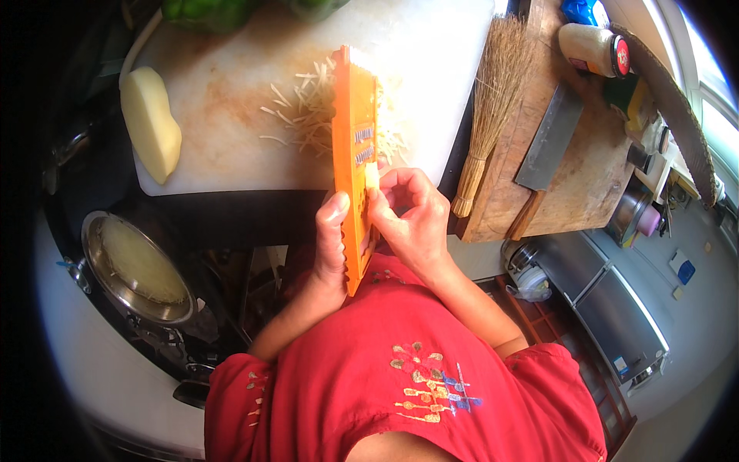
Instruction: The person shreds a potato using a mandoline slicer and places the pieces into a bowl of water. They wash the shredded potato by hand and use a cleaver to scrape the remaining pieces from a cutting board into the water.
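An orange plastic grater (353,173) stands on edge over a white cutting board (231,167), its top end above the board. My left hand (332,237) grips its lower part, thumb along the near edge. Between the fingertips of my right hand (413,213) is a small pale piece of potato (371,176), pressed to the grater's face just below the metal teeth. Pale shreds (309,112) lie on the board on both sides of the grater. A peeled, cut potato (151,124) rests at the board's left edge.
Green peppers (208,12) lie at the top. Lower left, a metal bowl (138,265) holds shreds in liquid. To the right are a straw whisk broom (496,104) and a cleaver (551,138) on a wooden board (589,190), with a jar (592,51) behind.
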The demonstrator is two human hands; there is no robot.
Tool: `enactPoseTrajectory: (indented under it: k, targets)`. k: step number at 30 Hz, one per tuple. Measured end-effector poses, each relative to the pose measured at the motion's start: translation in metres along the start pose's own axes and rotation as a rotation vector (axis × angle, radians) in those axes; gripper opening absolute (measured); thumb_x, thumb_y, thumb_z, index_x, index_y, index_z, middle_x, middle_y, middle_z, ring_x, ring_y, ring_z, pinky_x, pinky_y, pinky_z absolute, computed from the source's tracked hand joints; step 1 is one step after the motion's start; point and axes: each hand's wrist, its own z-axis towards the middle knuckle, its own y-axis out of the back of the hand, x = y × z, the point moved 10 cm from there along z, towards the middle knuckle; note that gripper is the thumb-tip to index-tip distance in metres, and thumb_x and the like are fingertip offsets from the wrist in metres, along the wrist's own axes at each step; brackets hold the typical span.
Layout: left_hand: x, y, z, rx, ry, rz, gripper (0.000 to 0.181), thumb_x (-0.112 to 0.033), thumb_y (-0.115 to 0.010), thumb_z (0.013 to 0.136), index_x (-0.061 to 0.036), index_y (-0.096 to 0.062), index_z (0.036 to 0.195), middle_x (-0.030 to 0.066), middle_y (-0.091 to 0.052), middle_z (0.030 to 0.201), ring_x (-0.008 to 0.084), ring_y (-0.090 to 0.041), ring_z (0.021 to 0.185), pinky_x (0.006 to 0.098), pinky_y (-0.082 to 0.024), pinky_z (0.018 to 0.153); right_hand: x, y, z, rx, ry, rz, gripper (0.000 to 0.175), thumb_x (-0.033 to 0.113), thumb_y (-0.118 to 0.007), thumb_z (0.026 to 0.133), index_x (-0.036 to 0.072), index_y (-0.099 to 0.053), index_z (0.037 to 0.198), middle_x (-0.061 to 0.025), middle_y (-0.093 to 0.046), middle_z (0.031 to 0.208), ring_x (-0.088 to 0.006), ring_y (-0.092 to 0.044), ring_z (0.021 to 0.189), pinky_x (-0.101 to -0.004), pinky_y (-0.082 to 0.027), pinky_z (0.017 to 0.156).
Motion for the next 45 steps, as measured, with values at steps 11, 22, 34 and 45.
enactPoseTrajectory:
  k: [11, 22, 34, 45]
  targets:
    - [-0.005, -0.005, 0.001, 0.147, -0.17, 0.258, 0.069, -0.046, -0.051, 0.08, 0.0005, -0.041, 0.129, 0.0091, -0.048, 0.118, 0.0166, -0.047, 0.103, 0.0295, -0.037, 0.089, 0.02, 0.018, 0.009, -0.184, 0.195, -0.014, 0.013, 0.0, -0.067, 0.074, -0.002, -0.058, 0.083, -0.0072, -0.06, 0.072, -0.0105, -0.058, 0.059, -0.0238, -0.049, 0.055]
    - [0.003, 0.002, 0.001, 0.075, -0.11, 0.391, 0.079, -0.054, -0.053, 0.073, 0.001, -0.044, 0.129, 0.0074, -0.052, 0.114, 0.0136, -0.048, 0.094, 0.0262, -0.039, 0.079, -0.004, 0.032, 0.045, -0.169, -0.068, 0.327, 0.009, 0.004, -0.064, 0.083, -0.003, -0.059, 0.086, 0.0, -0.059, 0.071, -0.0044, -0.051, 0.058, -0.0195, -0.045, 0.053]
    - [0.004, -0.008, 0.0, 0.1, -0.096, 0.244, 0.076, -0.052, -0.052, 0.077, -0.0004, -0.04, 0.132, 0.0084, -0.049, 0.115, 0.0166, -0.048, 0.1, 0.0293, -0.039, 0.085, 0.023, 0.03, 0.02, -0.22, 0.248, 0.045, 0.014, 0.001, -0.068, 0.073, -0.002, -0.058, 0.082, -0.006, -0.058, 0.069, -0.0097, -0.055, 0.056, -0.0229, -0.046, 0.052]
    - [0.004, -0.011, 0.005, 0.176, 0.036, -0.015, 0.069, -0.049, -0.051, 0.079, 0.0005, -0.04, 0.127, 0.0099, -0.049, 0.11, 0.0196, -0.049, 0.103, 0.0306, -0.039, 0.092, 0.002, 0.017, -0.013, -0.08, 0.102, 0.174, 0.012, -0.003, -0.066, 0.071, -0.001, -0.058, 0.081, -0.0051, -0.058, 0.072, -0.0093, -0.055, 0.059, -0.0218, -0.046, 0.055]
